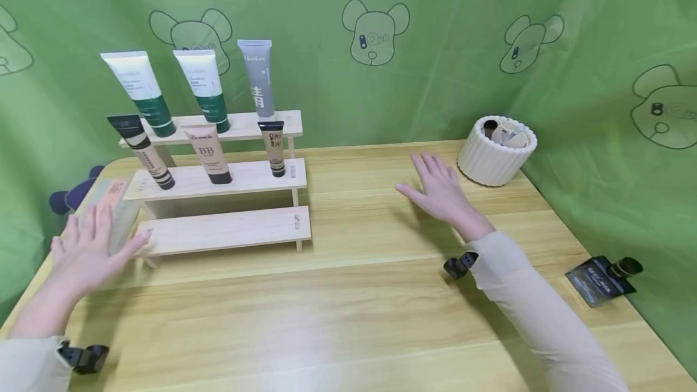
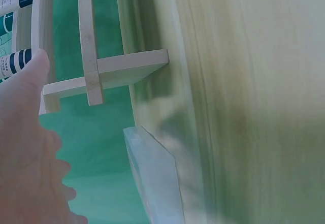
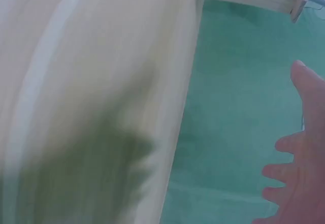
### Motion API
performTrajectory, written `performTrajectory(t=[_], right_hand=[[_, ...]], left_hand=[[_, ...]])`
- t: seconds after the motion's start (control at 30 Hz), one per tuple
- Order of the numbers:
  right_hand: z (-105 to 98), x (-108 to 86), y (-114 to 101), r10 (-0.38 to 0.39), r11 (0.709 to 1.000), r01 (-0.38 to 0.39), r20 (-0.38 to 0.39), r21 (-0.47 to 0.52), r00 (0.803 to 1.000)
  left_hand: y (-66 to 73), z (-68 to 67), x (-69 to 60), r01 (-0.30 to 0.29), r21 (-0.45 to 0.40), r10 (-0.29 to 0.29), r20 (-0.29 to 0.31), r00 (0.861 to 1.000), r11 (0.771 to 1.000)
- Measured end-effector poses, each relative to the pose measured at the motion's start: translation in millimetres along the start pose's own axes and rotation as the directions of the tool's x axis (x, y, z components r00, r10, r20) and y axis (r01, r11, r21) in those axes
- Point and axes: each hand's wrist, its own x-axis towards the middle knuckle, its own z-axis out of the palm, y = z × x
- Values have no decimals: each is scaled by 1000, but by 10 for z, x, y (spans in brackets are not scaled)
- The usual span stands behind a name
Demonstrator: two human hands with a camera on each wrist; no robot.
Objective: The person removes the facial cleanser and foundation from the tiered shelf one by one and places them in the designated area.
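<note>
My left hand (image 1: 84, 256) hovers at the table's left side with fingers spread, holding nothing. Beside its thumb stands a three-step wooden rack (image 1: 223, 231) with a bare lowest step. On the top step are two white-and-green tubes (image 1: 133, 80) and a grey tube (image 1: 259, 77). The middle step carries a beige tube with a black end (image 1: 133, 132), a pink BB cream tube (image 1: 209, 153) and a small tan tube (image 1: 274, 153). Right of the rack, my right hand (image 1: 441, 192) is held over the table, fingers extended and nothing in it. The white ribbed holder (image 1: 492, 153) is nearest to it.
Brushes and pale sponges or puffs stick up in the holder. A dark glass bottle with a black cap (image 1: 599, 280) lies at the right edge. Partly behind my left hand is a pale flat box (image 2: 155, 173). Green curtain (image 1: 337, 95) surrounds the wooden table (image 1: 348, 307).
</note>
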Motion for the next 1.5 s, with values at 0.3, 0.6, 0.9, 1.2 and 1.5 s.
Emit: performTrajectory(t=[0.3, 0.6, 0.9, 1.2, 1.5], right_hand=[[-92, 157, -327, -106, 983, 115, -70, 145, 992], [-86, 347, -837, -183, 914, 213, -118, 346, 976], [64, 606, -1293, -276, 771, 313, -152, 554, 949], [239, 754, -1705, -273, 630, 290, -144, 720, 951], [337, 846, -1910, -181, 654, 211, -121, 726, 976]], left_hand=[[8, 60, -4, -133, -87, 125, -93, 988, 987], [29, 130, -13, -234, -99, 221, -126, 967, 967], [33, 232, -30, -266, -132, 250, -128, 960, 955], [32, 300, -51, -296, -159, 279, -122, 953, 942], [47, 308, -66, -278, -169, 266, -91, 960, 946]])
